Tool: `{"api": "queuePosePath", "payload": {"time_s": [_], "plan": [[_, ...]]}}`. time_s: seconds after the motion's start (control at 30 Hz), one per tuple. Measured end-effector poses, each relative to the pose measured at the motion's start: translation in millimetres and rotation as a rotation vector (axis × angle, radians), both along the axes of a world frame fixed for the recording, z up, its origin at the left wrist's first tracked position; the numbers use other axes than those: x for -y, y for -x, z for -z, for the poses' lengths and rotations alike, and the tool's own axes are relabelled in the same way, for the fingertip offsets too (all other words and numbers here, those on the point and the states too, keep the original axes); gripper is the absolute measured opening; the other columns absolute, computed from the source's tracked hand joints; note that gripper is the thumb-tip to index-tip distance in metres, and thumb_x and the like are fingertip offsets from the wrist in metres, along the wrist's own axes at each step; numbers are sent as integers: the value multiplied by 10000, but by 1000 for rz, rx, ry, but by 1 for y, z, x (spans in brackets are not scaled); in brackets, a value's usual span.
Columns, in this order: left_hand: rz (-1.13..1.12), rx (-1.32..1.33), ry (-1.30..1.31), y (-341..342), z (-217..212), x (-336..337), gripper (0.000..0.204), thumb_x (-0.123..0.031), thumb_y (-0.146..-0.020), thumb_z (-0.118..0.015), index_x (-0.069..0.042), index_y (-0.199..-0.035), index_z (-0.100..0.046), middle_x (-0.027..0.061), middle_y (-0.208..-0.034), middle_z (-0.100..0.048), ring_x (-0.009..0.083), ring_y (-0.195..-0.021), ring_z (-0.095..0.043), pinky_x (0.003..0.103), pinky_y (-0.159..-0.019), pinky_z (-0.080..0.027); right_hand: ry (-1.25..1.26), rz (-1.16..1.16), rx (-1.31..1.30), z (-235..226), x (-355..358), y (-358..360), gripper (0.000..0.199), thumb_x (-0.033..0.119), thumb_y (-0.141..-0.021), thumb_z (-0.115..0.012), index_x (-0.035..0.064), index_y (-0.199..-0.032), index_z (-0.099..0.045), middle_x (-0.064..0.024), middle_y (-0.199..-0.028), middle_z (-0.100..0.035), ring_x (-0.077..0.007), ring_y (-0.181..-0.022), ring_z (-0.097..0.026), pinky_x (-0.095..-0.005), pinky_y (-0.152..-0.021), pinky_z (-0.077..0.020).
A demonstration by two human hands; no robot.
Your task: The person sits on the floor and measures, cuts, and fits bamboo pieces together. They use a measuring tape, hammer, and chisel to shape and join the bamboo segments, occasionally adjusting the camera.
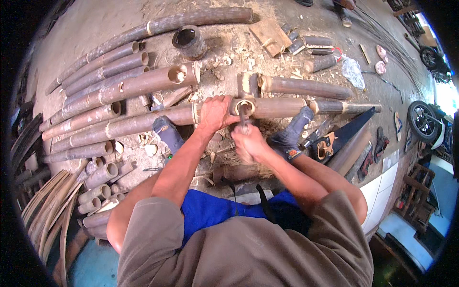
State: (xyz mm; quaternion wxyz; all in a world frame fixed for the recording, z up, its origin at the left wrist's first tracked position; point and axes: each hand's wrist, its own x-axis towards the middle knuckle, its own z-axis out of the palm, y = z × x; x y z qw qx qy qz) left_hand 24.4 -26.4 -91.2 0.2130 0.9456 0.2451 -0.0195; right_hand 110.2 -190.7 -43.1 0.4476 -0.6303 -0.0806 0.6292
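Observation:
A long brown bamboo pole (277, 108) lies crosswise in front of me, with a round hole (246, 104) cut into its upper side. My left hand (216, 113) is wrapped over the pole just left of this hole, thumb toward the hole. In my right hand (249, 141), closed and slightly blurred, is a knife (243, 115); its narrow blade reaches into the hole, and its handle is hidden in my fist. Both my feet, in dark grey shoes (167, 134), are by the pole, one on each side of my hands. A short bamboo piece (306, 88) lies right behind it.
More bamboo poles (119, 88) lie at the left, one with a large hole. Cut bamboo tubes (101, 174) and split strips (50, 196) are at lower left. A handsaw (346, 134) rests by my right foot. Behind stand a dark round pot (189, 43) and a wooden block (269, 37). Shavings cover the floor.

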Motion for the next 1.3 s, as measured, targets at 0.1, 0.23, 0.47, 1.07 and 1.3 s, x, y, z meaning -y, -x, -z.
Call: {"api": "queuePosePath", "payload": {"time_s": [0.1, 0.23, 0.47, 1.07, 1.3], "plan": [[0, 28, 0, -1, -16, 12, 861, -729, -682, -761, -51, -1200, -643, 164, -1072, -703, 343, -1046, -672, 475, -930, -496, 24, -656, 1088, -5, 25, -18, 258, 205, -897, -693, 54, -1084, -599, -97, -699, -644, -267, -610, -664, -439, -543, -560], [-27, 149, -35, 5, -5, 9, 760, -606, -753, -756, -50, -1261, -654, 145, -1070, -706, 306, -1038, -667, 464, -923, -489, 155, -310, 526, -1, 9, 4, 307, 232, -898, -670, 23, -1100, -572, -131, -728, -653, -249, -642, -662, -445, -604, -579], [-45, 92, 74, 14, 39, -3, 583, -428, -793, -747, -85, -1257, -666, 154, -1079, -721, 343, -1047, -673, 463, -929, -514, -136, 670, -714, 8, -69, 14, 149, 180, -935, -620, 99, -819, -575, -61, -657, -573, -223, -579, -590, -382, -566, -535], [-264, -50, 461, -3, -21, 5, 419, -378, -785, -751, -73, -1064, -681, 143, -1012, -738, 317, -958, -705, 488, -864, -522, -49, 965, -685, -4, -76, 21, 144, 183, -942, -655, 86, -955, -549, -57, -714, -555, -224, -581, -595, -412, -491, -519], [-31, 25, 174, -20, -20, 7, 854, -678, -618, -826, -64, -1187, -661, 210, -931, -734, 388, -896, -721, 516, -802, -551, 21, 544, 108, 18, 6, 44, 148, 77, -897, -678, 79, -934, -534, -30, -681, -530, -164, -509, -547, -344, -444, -484]]}}
